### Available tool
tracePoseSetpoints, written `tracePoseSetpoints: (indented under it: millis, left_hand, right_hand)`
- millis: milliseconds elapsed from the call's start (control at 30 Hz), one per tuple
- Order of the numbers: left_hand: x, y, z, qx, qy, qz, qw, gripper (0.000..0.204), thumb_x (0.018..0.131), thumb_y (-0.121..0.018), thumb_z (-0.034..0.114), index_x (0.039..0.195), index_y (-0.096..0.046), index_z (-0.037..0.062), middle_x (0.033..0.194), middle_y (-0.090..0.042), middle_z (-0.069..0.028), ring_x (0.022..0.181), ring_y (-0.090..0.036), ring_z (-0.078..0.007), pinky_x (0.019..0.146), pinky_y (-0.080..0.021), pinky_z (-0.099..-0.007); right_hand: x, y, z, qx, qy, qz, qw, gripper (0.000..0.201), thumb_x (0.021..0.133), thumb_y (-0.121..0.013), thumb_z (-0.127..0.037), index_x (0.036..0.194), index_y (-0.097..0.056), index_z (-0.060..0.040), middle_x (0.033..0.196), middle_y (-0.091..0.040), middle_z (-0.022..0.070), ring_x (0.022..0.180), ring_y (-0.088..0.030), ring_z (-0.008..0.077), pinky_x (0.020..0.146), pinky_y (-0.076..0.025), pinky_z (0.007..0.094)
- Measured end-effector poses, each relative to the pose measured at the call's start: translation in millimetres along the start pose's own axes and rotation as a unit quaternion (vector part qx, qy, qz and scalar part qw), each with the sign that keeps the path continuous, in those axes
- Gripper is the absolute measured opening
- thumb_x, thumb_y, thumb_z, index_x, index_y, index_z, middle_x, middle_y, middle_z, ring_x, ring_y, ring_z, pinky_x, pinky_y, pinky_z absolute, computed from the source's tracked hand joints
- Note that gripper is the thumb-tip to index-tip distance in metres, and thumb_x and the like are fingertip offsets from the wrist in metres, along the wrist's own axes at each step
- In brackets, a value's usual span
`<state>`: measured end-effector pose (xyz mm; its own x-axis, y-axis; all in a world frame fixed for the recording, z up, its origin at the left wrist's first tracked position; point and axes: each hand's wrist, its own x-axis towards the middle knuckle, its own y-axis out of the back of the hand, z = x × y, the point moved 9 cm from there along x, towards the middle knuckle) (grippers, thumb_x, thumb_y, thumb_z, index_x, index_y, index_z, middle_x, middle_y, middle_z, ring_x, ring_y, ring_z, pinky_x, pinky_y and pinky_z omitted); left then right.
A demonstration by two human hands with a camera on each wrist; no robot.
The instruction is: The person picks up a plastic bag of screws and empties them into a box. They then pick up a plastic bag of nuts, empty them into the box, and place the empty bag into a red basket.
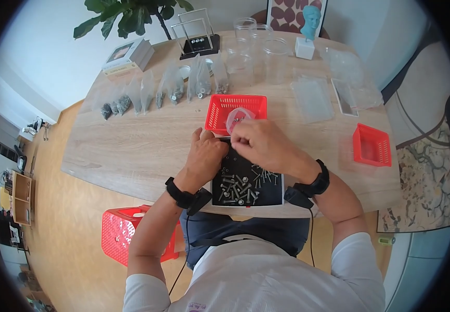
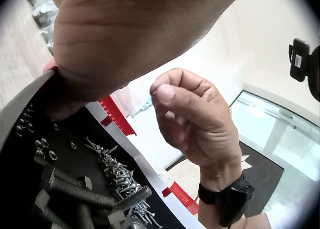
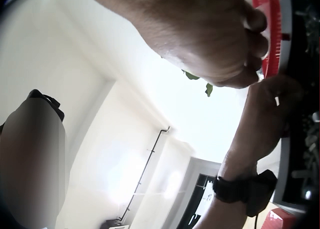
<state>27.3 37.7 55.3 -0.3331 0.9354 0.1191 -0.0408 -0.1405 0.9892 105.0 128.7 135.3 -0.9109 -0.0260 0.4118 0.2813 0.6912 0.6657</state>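
A black-lined tray (image 1: 248,198) with a white rim holds hex bolts (image 1: 237,189), thinner screws (image 1: 264,176) and small nuts (image 2: 73,145). My left hand (image 1: 204,158) is at the tray's far left corner, its fingers reaching down inside near the small nuts; its fingertips are hidden in shadow. Over the far end of the tray, my right hand (image 1: 264,147) is raised with curled fingers. In the left wrist view its thumb meets the index finger, and nothing shows between them. Close beyond it, a clear plastic bag (image 1: 239,115) with small metal parts stands in a red basket (image 1: 215,112).
Several bags of hardware (image 1: 175,88) stand in a row at the back left. Clear plastic cups (image 1: 244,28), a Newton's cradle (image 1: 199,44) and a small bust (image 1: 310,23) are behind. At the right are flat plastic bags (image 1: 313,99) and another red basket (image 1: 371,145).
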Motion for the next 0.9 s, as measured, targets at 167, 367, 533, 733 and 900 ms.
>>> tracePoseSetpoints:
  millis: [167,367,533,733,900]
  left_hand:
    - [-0.5,3.9,2.0,0.005,-0.001,0.011,1.000,0.014,0.087,-0.066,0.004,0.077,-0.074,0.0103,0.083,-0.071,-0.0101,0.106,-0.062,-0.0315,0.116,-0.034,-0.0571]
    - [-1.0,10.2,2.3,-0.018,0.001,0.038,0.999,0.009,0.085,-0.068,0.004,0.083,-0.073,0.0100,0.084,-0.071,-0.0088,0.110,-0.063,-0.0303,0.117,-0.033,-0.0619]
    - [-2.7,17.7,-2.9,-0.059,0.025,0.055,0.996,0.012,0.084,-0.069,0.003,0.092,-0.073,0.0108,0.089,-0.071,-0.0068,0.113,-0.065,-0.0298,0.120,-0.030,-0.0661]
    - [-5.1,49.0,-10.3,-0.164,0.063,0.110,0.978,0.011,0.087,-0.072,0.005,0.097,-0.073,0.0100,0.094,-0.074,-0.0065,0.111,-0.066,-0.0279,0.122,-0.027,-0.0656]
    - [7.8,97.3,9.5,-0.161,0.027,0.235,0.958,0.010,0.094,-0.073,0.010,0.104,-0.074,0.0078,0.099,-0.075,-0.0043,0.108,-0.066,-0.0259,0.122,-0.030,-0.0541]
  right_hand:
    - [2.8,23.8,16.1,-0.007,-0.030,0.127,0.991,0.009,0.095,-0.068,-0.006,0.099,-0.073,0.0001,0.089,-0.069,0.0157,0.079,-0.068,0.0319,0.072,-0.053,0.0399]
    - [0.3,38.8,18.4,-0.046,-0.035,0.189,0.980,0.013,0.096,-0.066,-0.008,0.105,-0.074,-0.0017,0.094,-0.070,0.0176,0.083,-0.069,0.0375,0.074,-0.055,0.0455]
    - [-0.4,48.0,14.8,-0.034,-0.021,0.219,0.975,0.013,0.095,-0.066,-0.006,0.104,-0.072,0.0011,0.098,-0.072,0.0190,0.085,-0.069,0.0380,0.075,-0.056,0.0450]
    - [0.4,42.7,15.9,-0.034,-0.038,0.193,0.980,0.014,0.097,-0.065,-0.010,0.101,-0.071,0.0012,0.097,-0.072,0.0197,0.084,-0.069,0.0402,0.075,-0.056,0.0469]
    - [2.1,33.6,16.2,-0.079,-0.062,0.121,0.988,0.014,0.094,-0.068,-0.012,0.095,-0.073,0.0011,0.088,-0.072,0.0199,0.080,-0.069,0.0403,0.074,-0.054,0.0471]
